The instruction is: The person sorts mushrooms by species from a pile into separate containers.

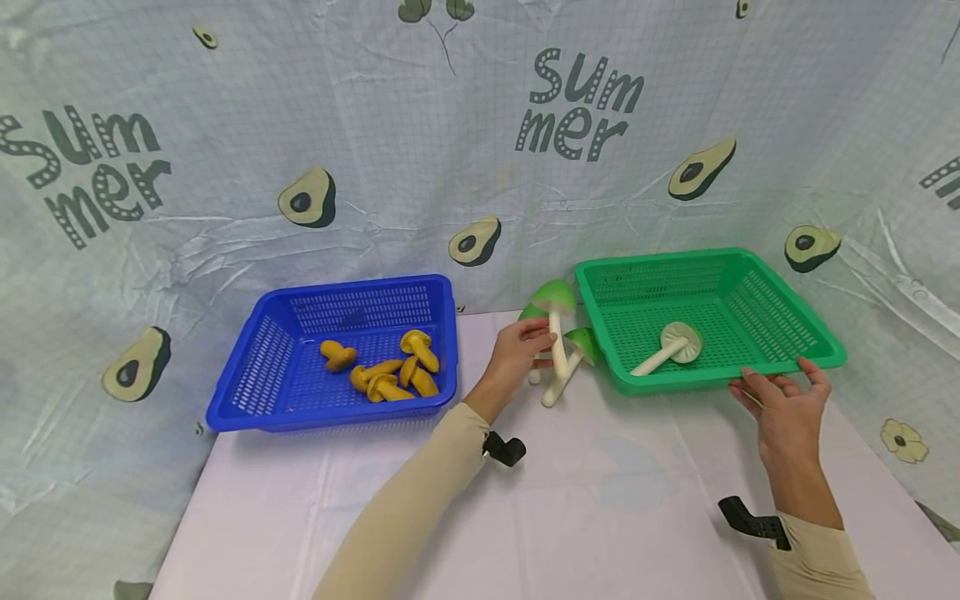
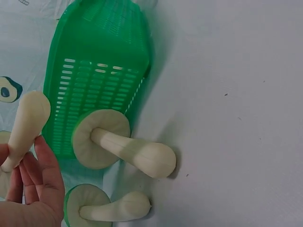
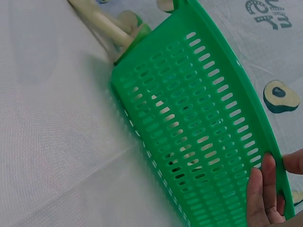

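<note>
My left hand point(image 1: 517, 354) pinches the white stem of a green-capped toy mushroom point(image 1: 557, 337), raised above the table beside the green basket point(image 1: 780, 292). Two more green-capped mushrooms lie on the table close by; in the left wrist view one mushroom point(image 2: 142, 156) leans its cap against the basket's side, with another mushroom point(image 2: 118, 208) below it. Inside the basket rests one white-stemmed mushroom point(image 1: 667, 348), its gilled underside showing. My right hand point(image 1: 787, 404) grips the basket's near rim at the right, thumb on one side and fingers on the outer wall point(image 3: 189, 118).
To the left stands a blue basket point(image 1: 255, 358) holding several yellow-brown toy mushrooms point(image 1: 384, 387). A pale cloth covers the table point(image 1: 570, 517). Behind it hangs a curtain point(image 1: 375, 150) printed with avocados and lettering.
</note>
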Action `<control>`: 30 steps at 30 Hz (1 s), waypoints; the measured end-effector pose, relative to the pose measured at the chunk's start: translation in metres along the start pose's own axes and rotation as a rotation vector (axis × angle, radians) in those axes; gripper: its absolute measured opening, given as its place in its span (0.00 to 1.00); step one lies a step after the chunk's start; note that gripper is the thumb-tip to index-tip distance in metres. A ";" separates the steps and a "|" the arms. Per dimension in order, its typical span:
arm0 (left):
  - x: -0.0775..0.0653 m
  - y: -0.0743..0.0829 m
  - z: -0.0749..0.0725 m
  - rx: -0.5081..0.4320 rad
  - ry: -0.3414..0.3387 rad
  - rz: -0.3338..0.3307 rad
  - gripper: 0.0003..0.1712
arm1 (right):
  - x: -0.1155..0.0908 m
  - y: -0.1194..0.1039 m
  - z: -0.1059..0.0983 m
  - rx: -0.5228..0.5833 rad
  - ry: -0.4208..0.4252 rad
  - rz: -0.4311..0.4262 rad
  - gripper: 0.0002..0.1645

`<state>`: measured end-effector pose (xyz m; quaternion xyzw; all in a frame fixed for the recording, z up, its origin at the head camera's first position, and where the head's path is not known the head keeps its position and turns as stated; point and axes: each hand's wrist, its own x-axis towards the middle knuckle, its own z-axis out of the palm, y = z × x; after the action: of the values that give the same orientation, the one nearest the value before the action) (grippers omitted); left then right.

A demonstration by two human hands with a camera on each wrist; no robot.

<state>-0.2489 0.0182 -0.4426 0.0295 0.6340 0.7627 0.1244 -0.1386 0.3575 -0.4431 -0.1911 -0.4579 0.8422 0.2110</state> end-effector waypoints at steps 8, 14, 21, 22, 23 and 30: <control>0.006 0.006 0.011 -0.068 -0.016 -0.008 0.21 | 0.001 0.001 -0.001 -0.003 -0.006 0.000 0.52; 0.011 0.013 0.020 -0.064 -0.019 -0.012 0.20 | 0.002 0.001 0.000 0.003 -0.008 -0.008 0.51; 0.016 0.018 0.027 -0.054 -0.030 0.008 0.20 | 0.001 0.001 0.000 0.006 -0.005 -0.001 0.52; 0.016 0.018 0.028 -0.054 -0.030 0.012 0.20 | 0.001 0.001 -0.001 0.006 -0.006 0.001 0.52; 0.017 0.018 0.029 -0.054 -0.028 0.014 0.20 | 0.001 0.001 -0.001 0.005 -0.007 0.002 0.52; 0.020 0.022 0.035 -0.062 -0.023 0.010 0.20 | 0.001 0.000 -0.001 0.005 -0.014 0.004 0.52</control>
<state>-0.2642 0.0531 -0.4170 0.0378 0.6085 0.7821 0.1288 -0.1388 0.3585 -0.4436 -0.1856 -0.4568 0.8452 0.2065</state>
